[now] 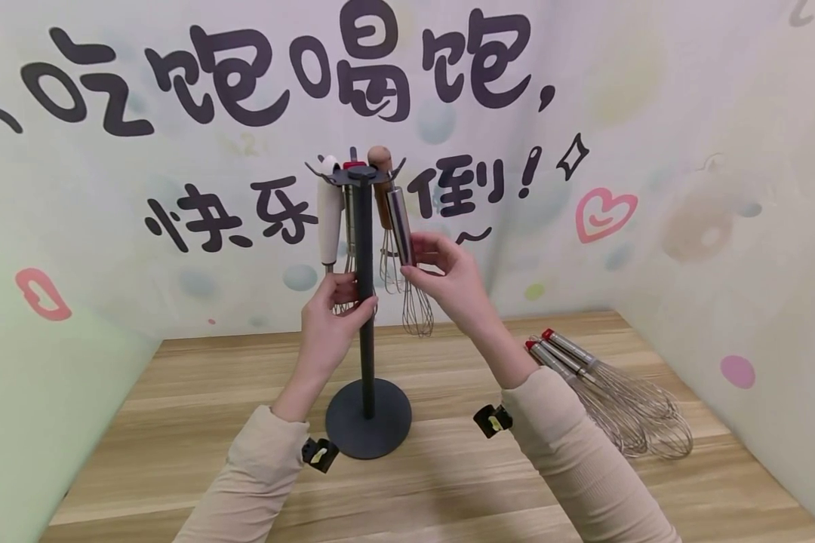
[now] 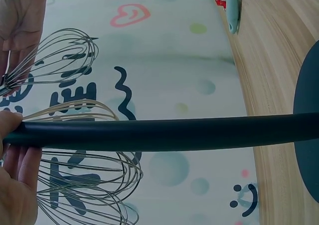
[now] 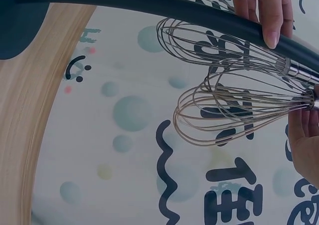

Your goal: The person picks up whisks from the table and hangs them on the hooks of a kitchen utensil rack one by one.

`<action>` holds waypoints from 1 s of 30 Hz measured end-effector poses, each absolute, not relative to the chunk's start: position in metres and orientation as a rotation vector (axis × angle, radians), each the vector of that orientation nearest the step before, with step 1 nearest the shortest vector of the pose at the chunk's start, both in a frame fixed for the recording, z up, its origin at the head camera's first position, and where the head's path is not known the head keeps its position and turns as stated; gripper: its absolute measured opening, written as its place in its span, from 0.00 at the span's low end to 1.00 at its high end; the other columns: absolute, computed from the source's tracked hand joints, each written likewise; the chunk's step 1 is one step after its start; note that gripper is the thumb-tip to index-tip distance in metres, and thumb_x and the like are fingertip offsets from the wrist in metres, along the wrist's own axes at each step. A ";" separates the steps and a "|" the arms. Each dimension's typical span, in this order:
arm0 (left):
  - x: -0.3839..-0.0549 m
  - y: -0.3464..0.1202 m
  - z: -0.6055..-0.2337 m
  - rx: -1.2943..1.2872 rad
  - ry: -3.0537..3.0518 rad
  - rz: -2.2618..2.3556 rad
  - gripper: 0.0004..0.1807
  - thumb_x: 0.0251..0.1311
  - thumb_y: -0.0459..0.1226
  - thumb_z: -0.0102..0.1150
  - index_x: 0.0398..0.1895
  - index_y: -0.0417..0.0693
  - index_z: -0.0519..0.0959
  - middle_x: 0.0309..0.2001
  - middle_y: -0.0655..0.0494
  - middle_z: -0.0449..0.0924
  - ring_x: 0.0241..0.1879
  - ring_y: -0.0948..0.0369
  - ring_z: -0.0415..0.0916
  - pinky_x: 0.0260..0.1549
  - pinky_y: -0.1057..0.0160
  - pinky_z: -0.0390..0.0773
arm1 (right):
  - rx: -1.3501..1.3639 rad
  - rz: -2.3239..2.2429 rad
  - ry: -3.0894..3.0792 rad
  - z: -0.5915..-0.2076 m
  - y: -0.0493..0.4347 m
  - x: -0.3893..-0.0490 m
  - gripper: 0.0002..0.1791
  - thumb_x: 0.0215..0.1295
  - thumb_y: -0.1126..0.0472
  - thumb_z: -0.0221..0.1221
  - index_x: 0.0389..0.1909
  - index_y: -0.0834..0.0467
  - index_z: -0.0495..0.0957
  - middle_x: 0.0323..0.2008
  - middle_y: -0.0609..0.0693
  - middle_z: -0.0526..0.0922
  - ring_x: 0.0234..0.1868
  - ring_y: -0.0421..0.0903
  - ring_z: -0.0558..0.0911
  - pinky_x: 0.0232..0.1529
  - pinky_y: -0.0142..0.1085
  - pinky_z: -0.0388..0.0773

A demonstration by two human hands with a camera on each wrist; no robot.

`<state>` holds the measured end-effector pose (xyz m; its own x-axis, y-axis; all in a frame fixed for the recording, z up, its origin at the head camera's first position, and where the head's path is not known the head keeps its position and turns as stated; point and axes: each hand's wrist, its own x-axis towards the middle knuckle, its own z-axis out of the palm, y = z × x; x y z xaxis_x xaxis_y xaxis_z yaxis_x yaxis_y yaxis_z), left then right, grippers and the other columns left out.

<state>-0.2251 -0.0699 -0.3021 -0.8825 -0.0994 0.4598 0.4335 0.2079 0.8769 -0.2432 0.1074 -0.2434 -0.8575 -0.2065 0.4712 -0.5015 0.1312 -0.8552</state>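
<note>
A dark rotating-style rack, a whisk stand (image 1: 367, 347) with hooks at its top, stands upright on a round base (image 1: 369, 437). My left hand (image 1: 326, 324) grips its pole at mid height, thumb in front. My right hand (image 1: 455, 283) pinches the lower handle of a steel-handled whisk (image 1: 398, 219), its wires pointing down. That handle's top is beside a right hook; whether it hangs there I cannot tell. A wooden-handled whisk (image 1: 382, 196), a white-handled whisk (image 1: 329, 219) and a red-topped whisk (image 1: 350, 226) hang around the stand. In the right wrist view whisk wires (image 3: 224, 105) overlap.
Several steel whisks (image 1: 625, 400) with red handle ends lie on the wooden table (image 1: 204, 422) at the right. A light green handle (image 2: 232, 10) shows by them in the left wrist view. Behind the table rises a wall (image 1: 557, 271) with large black writing.
</note>
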 end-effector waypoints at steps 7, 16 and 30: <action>-0.224 -0.070 -0.301 -0.308 -2.090 -1.714 0.23 0.54 0.31 0.66 0.54 0.39 0.73 0.47 0.41 0.79 0.43 0.58 0.78 0.46 0.68 0.83 | 0.685 1.798 -2.185 -0.246 0.108 -0.243 0.23 0.59 0.72 0.61 0.57 0.65 0.72 0.49 0.61 0.78 0.47 0.43 0.79 0.48 0.25 0.78; -0.221 -0.071 -0.301 -0.359 -2.092 -1.715 0.26 0.55 0.29 0.65 0.58 0.38 0.72 0.52 0.39 0.79 0.51 0.50 0.79 0.50 0.62 0.81 | 0.668 1.791 -2.183 -0.249 0.105 -0.242 0.23 0.58 0.72 0.61 0.57 0.66 0.72 0.48 0.63 0.79 0.47 0.45 0.79 0.54 0.33 0.80; -0.219 -0.074 -0.301 -0.361 -2.125 -1.727 0.27 0.56 0.28 0.63 0.61 0.38 0.70 0.54 0.38 0.77 0.54 0.49 0.78 0.53 0.58 0.79 | 0.662 1.784 -2.218 -0.262 0.113 -0.247 0.22 0.59 0.71 0.61 0.56 0.66 0.73 0.46 0.63 0.78 0.47 0.48 0.80 0.51 0.29 0.80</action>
<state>-0.2191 -0.0743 -0.3008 -0.8958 -0.0382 0.4428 0.4256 0.2132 0.8794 -0.2471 0.1132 -0.2619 -0.8749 -0.2071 0.4378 -0.4720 0.1622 -0.8665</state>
